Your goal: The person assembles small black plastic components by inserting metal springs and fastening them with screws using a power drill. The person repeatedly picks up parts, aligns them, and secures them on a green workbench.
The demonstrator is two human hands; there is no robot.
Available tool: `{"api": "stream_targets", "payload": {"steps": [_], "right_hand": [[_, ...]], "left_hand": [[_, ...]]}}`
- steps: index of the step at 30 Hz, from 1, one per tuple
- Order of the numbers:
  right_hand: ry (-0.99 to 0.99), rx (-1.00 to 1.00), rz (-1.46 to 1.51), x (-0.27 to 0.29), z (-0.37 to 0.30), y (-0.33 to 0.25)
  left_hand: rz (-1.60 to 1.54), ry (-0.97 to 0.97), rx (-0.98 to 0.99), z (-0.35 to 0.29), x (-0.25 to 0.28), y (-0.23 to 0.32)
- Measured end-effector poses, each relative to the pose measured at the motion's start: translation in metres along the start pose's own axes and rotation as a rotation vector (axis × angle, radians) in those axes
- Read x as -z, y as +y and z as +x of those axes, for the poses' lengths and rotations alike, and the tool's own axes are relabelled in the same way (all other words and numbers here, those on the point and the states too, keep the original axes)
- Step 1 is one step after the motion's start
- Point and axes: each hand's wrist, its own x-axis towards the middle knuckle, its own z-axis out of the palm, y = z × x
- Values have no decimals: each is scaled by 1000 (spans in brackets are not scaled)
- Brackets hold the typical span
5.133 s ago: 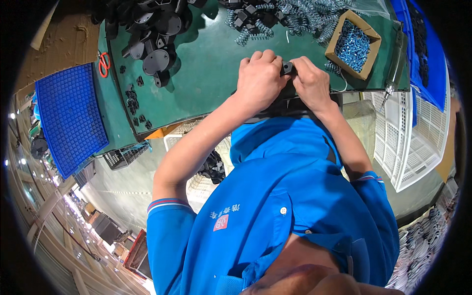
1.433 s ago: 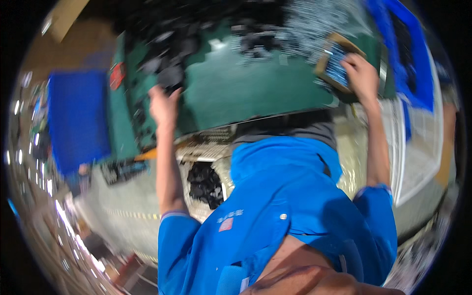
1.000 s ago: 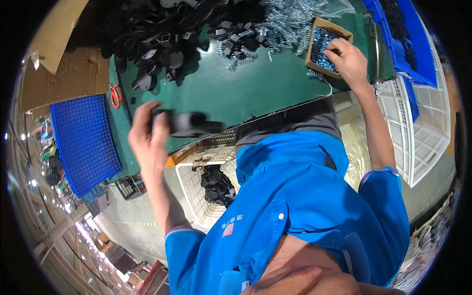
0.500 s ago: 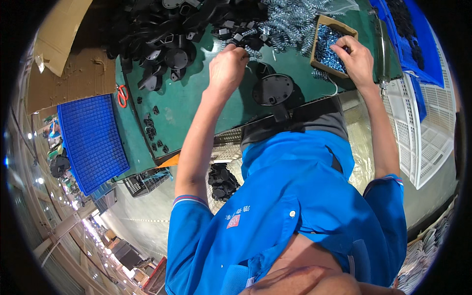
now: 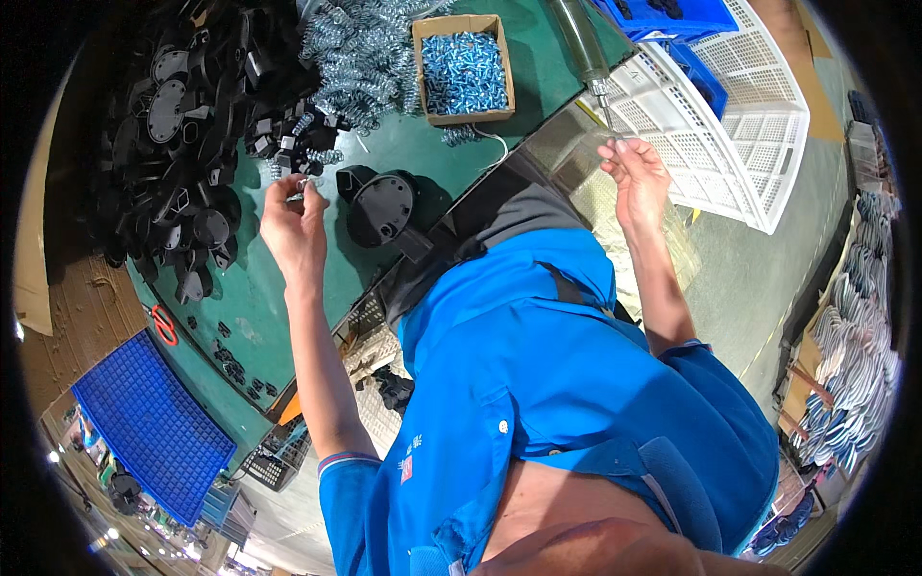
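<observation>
Surface (image 5: 257, 300) bears a black housing (image 5: 384, 204); left hand (image 5: 294, 219) pinches a small piece (image 5: 304, 183); right hand (image 5: 636, 182), hold unclear. Apparently gathering parts; next likely needs careful seating.

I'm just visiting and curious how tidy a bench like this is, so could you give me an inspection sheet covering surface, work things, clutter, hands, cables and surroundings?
Surface: green tabletop, partly bare, loaded along its far side.
Work things: round black part near the table's edge; blue-silver screws in an open cardboard box; springs piled left of it.
Clutter: heap of black parts at left; small black pieces scattered; orange-handled scissors.
Hands: left hand beside the springs and black parts; right hand near the tip of the screwdriver. What either pinches is unclear.
Cables: white strand by the box; type unclear.
Surroundings: blue gridded panel left, white perforated crate right.
</observation>
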Motion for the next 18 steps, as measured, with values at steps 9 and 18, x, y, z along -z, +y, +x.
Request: {"api": "stream_targets", "payload": {"steps": [9, 18], "right_hand": [[25, 53, 54, -10, 10, 12], [6, 78, 42, -7, 10, 20]], "left_hand": [[38, -51, -273, -10, -23, 10], [126, 32, -281, -22, -18, 16]]}}
